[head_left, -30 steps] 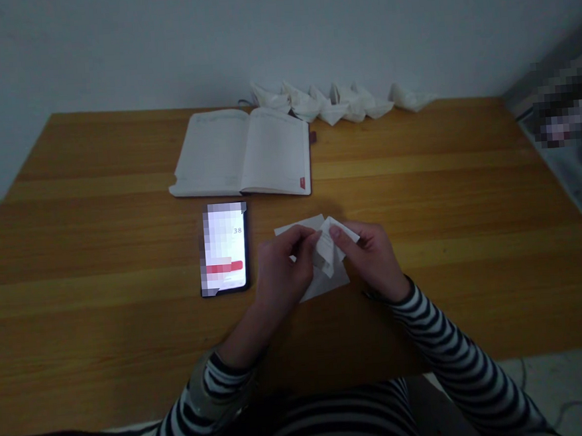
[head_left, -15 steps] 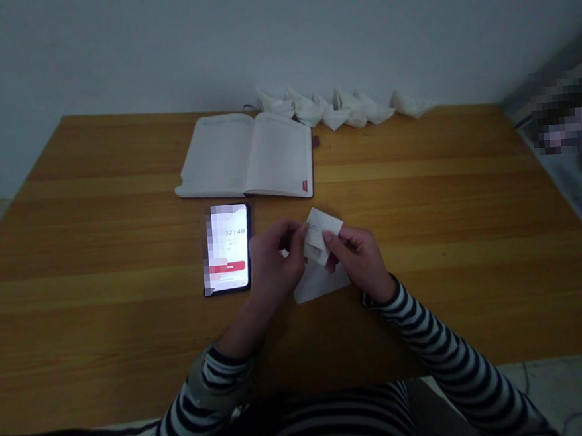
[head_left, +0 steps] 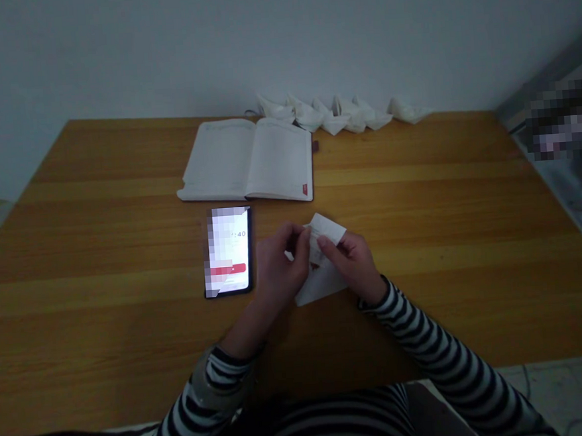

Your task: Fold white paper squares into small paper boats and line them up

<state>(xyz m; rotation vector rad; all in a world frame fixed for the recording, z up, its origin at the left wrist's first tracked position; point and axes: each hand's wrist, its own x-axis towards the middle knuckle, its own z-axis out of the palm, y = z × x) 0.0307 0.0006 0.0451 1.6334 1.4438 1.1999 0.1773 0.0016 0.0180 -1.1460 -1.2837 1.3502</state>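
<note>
A small folded piece of white paper is held between my two hands, above the table. My left hand pinches its left edge between thumb and forefinger. From the other side my right hand grips it, thumb lying on top and fingers behind. Beneath the hands, another sheet of white paper lies on the table, partly covered by them. A lit phone rests flat just left of my left hand.
An open notebook lies beyond the phone. Several folded white paper boats stand in a row against the wall at the back edge of the wooden table. A blurred-out area is at the far right.
My right thumb has shifted slightly left across the folded paper, which is turned a little between my fingers. The whole view has moved slightly; the other things lie as before.
</note>
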